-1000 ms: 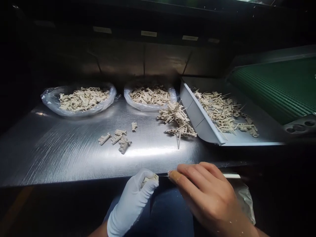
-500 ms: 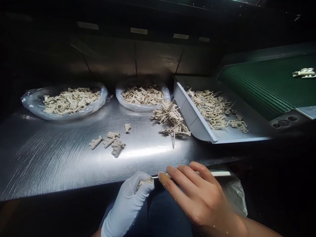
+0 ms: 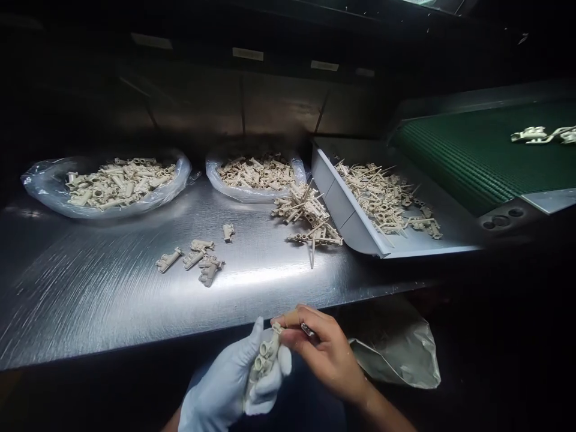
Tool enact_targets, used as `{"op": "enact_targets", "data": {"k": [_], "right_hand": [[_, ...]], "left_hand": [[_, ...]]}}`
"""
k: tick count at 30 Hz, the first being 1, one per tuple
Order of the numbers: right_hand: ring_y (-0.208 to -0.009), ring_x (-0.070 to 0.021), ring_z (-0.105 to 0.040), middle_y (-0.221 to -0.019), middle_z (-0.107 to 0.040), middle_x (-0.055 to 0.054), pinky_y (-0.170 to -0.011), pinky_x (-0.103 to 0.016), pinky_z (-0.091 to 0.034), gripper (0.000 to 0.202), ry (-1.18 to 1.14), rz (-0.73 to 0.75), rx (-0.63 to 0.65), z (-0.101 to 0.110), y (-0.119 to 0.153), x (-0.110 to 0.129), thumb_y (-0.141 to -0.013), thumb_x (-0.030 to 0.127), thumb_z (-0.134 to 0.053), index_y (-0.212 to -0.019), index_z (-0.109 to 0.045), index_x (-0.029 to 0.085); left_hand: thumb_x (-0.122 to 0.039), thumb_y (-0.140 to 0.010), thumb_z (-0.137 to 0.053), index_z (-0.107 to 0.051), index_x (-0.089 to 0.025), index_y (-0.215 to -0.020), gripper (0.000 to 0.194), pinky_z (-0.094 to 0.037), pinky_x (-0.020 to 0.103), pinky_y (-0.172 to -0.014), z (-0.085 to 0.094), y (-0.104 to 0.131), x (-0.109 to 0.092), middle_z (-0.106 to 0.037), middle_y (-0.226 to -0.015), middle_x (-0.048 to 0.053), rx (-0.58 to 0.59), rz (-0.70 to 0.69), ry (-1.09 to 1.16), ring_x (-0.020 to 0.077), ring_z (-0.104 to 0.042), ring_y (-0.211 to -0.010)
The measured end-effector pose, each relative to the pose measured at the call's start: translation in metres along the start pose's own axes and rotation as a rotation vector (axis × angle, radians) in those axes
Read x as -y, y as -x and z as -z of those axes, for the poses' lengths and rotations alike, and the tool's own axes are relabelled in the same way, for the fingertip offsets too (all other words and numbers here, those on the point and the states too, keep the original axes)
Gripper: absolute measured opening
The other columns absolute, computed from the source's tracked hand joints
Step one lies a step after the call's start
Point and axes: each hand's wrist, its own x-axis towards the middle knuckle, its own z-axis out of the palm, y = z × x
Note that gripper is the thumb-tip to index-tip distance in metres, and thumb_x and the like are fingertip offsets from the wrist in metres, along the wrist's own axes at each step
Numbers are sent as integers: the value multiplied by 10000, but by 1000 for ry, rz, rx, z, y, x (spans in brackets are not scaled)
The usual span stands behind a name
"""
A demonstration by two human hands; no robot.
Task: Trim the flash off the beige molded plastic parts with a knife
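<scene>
My left hand [image 3: 225, 372], in a white glove, is wrapped around a beige moulded plastic part [image 3: 262, 363] with round openings facing up. The thumb of the glove lies along the far side of it. My bare right hand [image 3: 321, 348] is closed, its thumb and index fingertip pinching the upper end of the same part. A tan band covers part of the index finger. Between the curled fingers shows a small shiny metallic piece [image 3: 308, 329]; the rest of it is hidden. Both hands are held in front of the table's near edge.
Several loose beige parts [image 3: 193, 259] lie on the metal table [image 3: 112, 312]. Behind them stand two plastic bags [image 3: 40, 186] of parts. A pile of parts with sprues [image 3: 306, 210] touches a grey tray [image 3: 351, 207]. A green conveyor [image 3: 463, 156] carries parts at right. A plastic bag [image 3: 405, 354] hangs below.
My right hand has come left and turned, its stretched fingers now closed on the part's end. The left hand has tilted, showing more of the part. Parts on the conveyor have moved left.
</scene>
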Motion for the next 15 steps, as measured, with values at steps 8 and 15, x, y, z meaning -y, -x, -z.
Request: {"op": "enact_targets", "data": {"k": [8,15], "right_hand": [[-873,-152,-724,-1050,-754,-21,-766,-225,-584,286,75,-69,-189,-3,19,-14,-1045,353,-607,-1324,-649,310],[-790,-173,-654,-904,-714,-29,-705,-277,-550,358,356,152,-183,-5,24,-1,-1098,265,-508,-1438,-615,297]], "left_hand": [[-526,-886,-775,-608,-191,-806,382,-459,209,-663,-7,2,-9,-537,-759,-29,-156,-127,-38,113,-473,-682],[-330,-959,-714,-686,-225,-896,126,-535,261,-772,-10,4,-4,-662,-855,-20,-402,-425,-344,154,-617,-775]]}}
